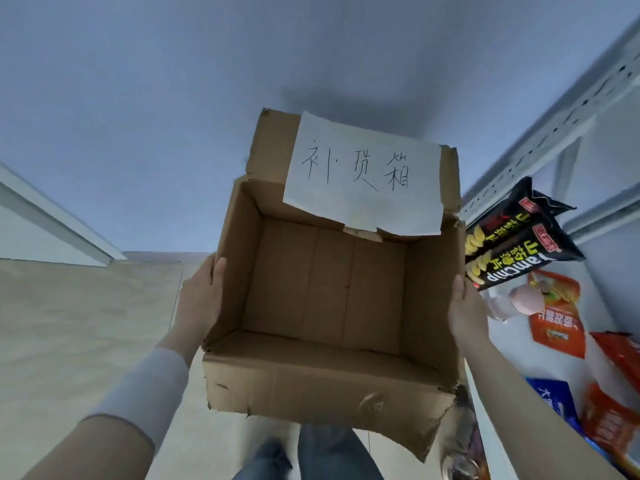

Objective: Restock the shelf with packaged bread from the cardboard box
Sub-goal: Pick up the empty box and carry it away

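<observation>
Both hands lie flat and spread against the outer side walls of the cardboard box [329,306], clamping it between them. The left hand [202,297] presses the wall at 9 o'clock, with its fingertips reaching up to the rim. The right hand [465,313] presses the wall at 3 o'clock in the same way, with its thumb tip at the rim.

The box fills the middle of the view with its open top tilted toward the camera. Inside, only its bare brown bottom and walls show. At 12 o'clock its far flap stands up, carrying a white paper sheet [363,174] with handwritten characters. The near wall at 6 o'clock is scuffed and torn at its right corner.

At 3 o'clock stands the shelf [554,128], with a pale perforated rail. On it lie two black chip bags [512,244] just beside the box's right corner. Orange packets [557,317] lie below them, and a blue packet [554,398] lies toward 4 o'clock. Jeans-clad legs [332,452] show at 6 o'clock, and beige floor [86,323] shows at 8 o'clock.
</observation>
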Demonstrator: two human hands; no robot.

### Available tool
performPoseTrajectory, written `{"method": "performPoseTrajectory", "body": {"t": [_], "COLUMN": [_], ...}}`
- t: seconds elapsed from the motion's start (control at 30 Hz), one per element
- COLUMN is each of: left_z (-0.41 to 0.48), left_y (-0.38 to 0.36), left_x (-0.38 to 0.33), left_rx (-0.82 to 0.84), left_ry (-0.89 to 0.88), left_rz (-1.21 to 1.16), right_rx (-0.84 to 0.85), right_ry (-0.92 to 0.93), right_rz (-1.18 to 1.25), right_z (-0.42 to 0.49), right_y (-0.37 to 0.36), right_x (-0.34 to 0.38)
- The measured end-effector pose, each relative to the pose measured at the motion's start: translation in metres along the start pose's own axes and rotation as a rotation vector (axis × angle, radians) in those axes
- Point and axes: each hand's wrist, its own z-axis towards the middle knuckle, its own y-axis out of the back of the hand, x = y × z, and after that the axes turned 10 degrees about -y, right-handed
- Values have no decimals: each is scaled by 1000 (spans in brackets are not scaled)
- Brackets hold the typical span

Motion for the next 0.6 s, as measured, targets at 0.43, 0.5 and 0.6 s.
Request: {"method": "performPoseTrajectory", "body": {"t": [0.43, 0.5, 0.6], "left_z": [87, 93, 103], "left_y": [-118, -125, -127], "left_x": [70, 75, 79], "left_rx": [27, 30, 65], "left_ry": [227, 242, 260], "left_rz": [61, 62, 75], "right_rx": [133, 108, 136], "right_ry": [-79, -85, -119], "right_rz": [-161, -158, -150], "right_z": [130, 134, 138], "right_y": [-117, -125, -137], "right_x": [1, -4, -7]}}
